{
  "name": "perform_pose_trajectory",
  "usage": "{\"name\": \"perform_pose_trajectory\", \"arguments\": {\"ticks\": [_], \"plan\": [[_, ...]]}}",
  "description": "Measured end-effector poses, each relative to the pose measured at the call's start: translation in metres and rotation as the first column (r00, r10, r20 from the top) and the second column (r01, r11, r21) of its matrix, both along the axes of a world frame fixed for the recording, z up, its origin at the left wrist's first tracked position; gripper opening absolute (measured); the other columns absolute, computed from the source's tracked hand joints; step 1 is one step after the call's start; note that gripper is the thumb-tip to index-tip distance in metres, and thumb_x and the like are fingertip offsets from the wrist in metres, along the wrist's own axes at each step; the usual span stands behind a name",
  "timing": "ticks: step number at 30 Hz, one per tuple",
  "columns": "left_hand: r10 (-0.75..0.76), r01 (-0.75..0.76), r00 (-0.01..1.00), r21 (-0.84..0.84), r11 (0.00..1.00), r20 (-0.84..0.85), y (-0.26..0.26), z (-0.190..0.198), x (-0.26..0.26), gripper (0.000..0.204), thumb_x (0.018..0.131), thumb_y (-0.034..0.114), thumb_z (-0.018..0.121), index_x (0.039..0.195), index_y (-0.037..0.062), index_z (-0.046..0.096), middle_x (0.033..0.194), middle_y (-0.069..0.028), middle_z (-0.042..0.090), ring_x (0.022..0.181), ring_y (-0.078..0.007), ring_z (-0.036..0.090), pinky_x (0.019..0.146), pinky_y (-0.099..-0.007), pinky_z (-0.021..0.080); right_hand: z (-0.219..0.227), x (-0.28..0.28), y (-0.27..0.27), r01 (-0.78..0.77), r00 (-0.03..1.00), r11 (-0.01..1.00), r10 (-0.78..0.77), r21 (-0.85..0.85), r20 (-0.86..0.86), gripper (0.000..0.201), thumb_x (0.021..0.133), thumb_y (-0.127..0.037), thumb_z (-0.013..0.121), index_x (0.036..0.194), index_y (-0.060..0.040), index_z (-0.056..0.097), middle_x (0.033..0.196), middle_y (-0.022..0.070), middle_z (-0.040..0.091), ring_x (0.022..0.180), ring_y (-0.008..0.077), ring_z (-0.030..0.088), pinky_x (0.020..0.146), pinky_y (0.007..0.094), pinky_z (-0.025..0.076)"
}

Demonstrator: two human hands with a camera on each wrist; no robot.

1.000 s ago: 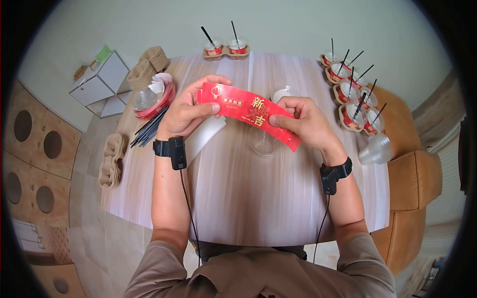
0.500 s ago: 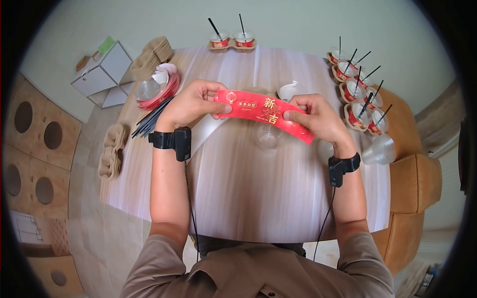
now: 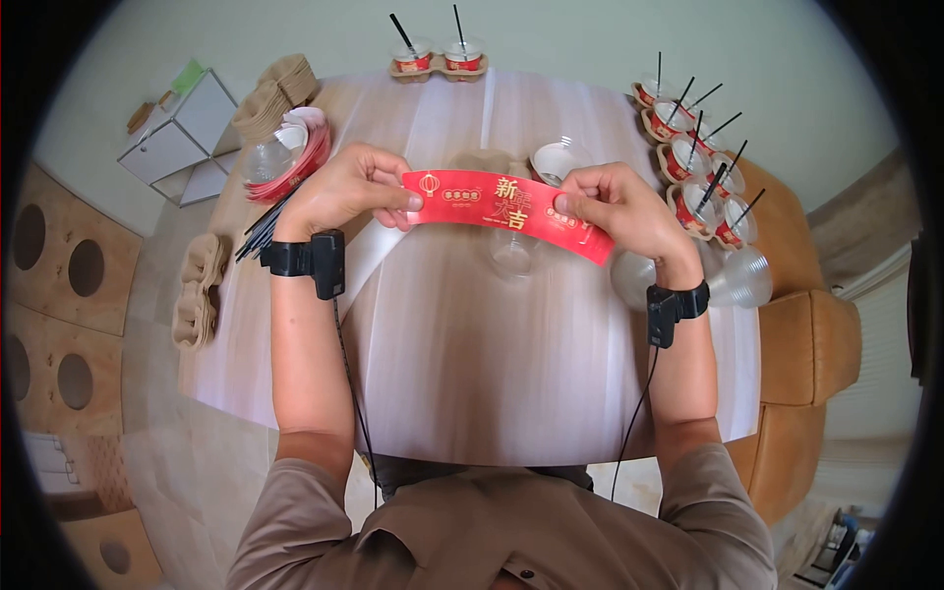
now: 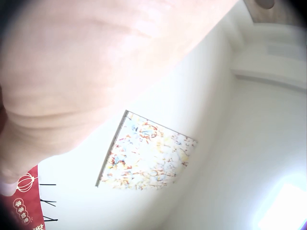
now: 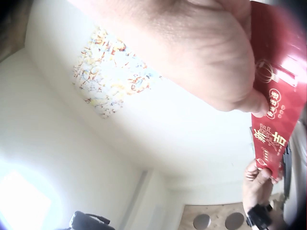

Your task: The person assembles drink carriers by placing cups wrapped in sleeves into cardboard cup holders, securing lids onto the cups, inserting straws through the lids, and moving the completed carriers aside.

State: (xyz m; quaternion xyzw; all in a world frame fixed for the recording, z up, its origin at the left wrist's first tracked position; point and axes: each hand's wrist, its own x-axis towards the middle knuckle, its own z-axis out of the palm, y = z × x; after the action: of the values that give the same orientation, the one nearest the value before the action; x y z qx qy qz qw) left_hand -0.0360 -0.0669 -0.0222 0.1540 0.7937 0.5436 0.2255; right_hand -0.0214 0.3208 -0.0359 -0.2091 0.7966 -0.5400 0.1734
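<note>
Both hands hold a curved red paper cup sleeve with gold lettering and a lantern print, stretched between them above the table. My left hand pinches its left end, thumb in front. Closer to the other end, my right hand pinches it from the upper edge, and the right tip sticks out below that hand. In the right wrist view the sleeve runs from one hand to the other. Behind and below it on the table stands a clear plastic cup. Beyond the right fingers sits a clear cup with something white inside.
Clear stacked cups lie by the right wrist. Red-sleeved cups with black straws line the right edge; two more stand at the back. Left are red sleeves, black straws and cardboard carriers.
My hands have moved farther apart along the sleeve, the left one now nearer its end. The sleeve lies flatter and more level between them. The head view has shifted slightly.
</note>
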Motion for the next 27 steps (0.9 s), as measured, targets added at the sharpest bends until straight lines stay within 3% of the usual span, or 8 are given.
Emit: {"name": "perform_pose_trajectory", "arguments": {"ticks": [6,8,11,14,17,19,27], "plan": [[-0.031,0.031,0.999,0.022,0.999,0.024,0.008,-0.013,-0.003,0.020,0.096,0.013,0.089,0.111,-0.0008,0.086,0.092,-0.0058,0.084,0.079,-0.0100,0.076,0.072,-0.0262,0.060,0.007,0.003,-0.001,-0.020,1.000,0.997,0.019,0.070,0.011,0.023,0.112,-0.017,0.073,0.101,0.0021,0.079,0.083,-0.0068,0.069,0.074,0.0014,0.057,0.066,0.0251,0.046],[-0.075,0.075,0.994,-0.014,0.997,-0.082,0.016,-0.020,-0.005,0.024,0.095,0.012,0.090,0.114,-0.0021,0.087,0.089,-0.0018,0.082,0.075,-0.0069,0.069,0.070,-0.0264,0.056,0.007,0.004,-0.003,-0.021,1.000,0.995,0.021,0.093,0.004,0.022,0.112,-0.016,0.074,0.102,0.0024,0.080,0.083,-0.0063,0.070,0.075,0.0016,0.057,0.066,0.0251,0.047],[-0.098,0.094,0.993,-0.071,0.993,-0.062,0.031,-0.012,0.002,0.022,0.095,0.013,0.090,0.111,-0.0030,0.088,0.085,0.0003,0.079,0.073,-0.0058,0.064,0.068,-0.0270,0.053,0.006,0.007,-0.005,-0.032,0.999,0.995,0.033,0.098,-0.008,0.021,0.111,-0.016,0.075,0.105,0.0028,0.082,0.084,-0.0057,0.071,0.076,0.0024,0.058,0.067,0.0254,0.048],[-0.114,0.103,0.992,-0.182,0.978,-0.052,0.039,-0.001,0.007,0.022,0.095,0.013,0.090,0.110,-0.0034,0.088,0.083,0.0006,0.078,0.073,-0.0052,0.064,0.068,-0.0266,0.053,0.007,0.009,-0.005,-0.042,0.999,0.996,0.044,0.080,-0.022,0.018,0.107,-0.013,0.075,0.102,0.0031,0.082,0.078,-0.0046,0.066,0.073,0.0052,0.054,0.065,0.0289,0.044],[-0.102,0.093,0.994,-0.172,0.981,-0.045,0.035,-0.004,0.006,0.023,0.095,0.014,0.090,0.109,-0.0036,0.088,0.082,0.0015,0.077,0.073,-0.0046,0.062,0.067,-0.0264,0.052,0.008,0.009,0.000,-0.041,0.998,0.997,0.045,0.065,-0.050,0.017,0.106,-0.012,0.076,0.104,0.0032,0.083,0.080,-0.0044,0.068,0.074,0.0051,0.055,0.067,0.0281,0.046],[-0.079,0.072,0.996,-0.163,0.984,-0.036,0.029,-0.007,0.003,0.021,0.093,0.011,0.090,0.108,-0.0038,0.088,0.085,-0.0002,0.080,0.076,-0.0050,0.065,0.070,-0.0267,0.052,0.013,0.007,0.005,-0.108,0.994,0.989,0.110,0.100,-0.009,0.016,0.107,-0.009,0.078,0.112,0.0049,0.083,0.092,-0.0030,0.078,0.082,0.0035,0.065,0.075,0.0249,0.053],[-0.044,0.044,0.999,-0.069,0.997,0.001,0.020,-0.017,0.000,0.017,0.089,0.005,0.091,0.104,-0.0043,0.088,0.091,-0.0043,0.085,0.080,-0.0074,0.072,0.078,-0.0274,0.056,0.014,0.005,0.014,-0.092,0.996,0.994,0.090,0.066,0.027,0.020,0.106,-0.011,0.081,0.117,0.0057,0.084,0.096,-0.0013,0.080,0.084,0.0037,0.066,0.076,0.0250,0.054]]}}
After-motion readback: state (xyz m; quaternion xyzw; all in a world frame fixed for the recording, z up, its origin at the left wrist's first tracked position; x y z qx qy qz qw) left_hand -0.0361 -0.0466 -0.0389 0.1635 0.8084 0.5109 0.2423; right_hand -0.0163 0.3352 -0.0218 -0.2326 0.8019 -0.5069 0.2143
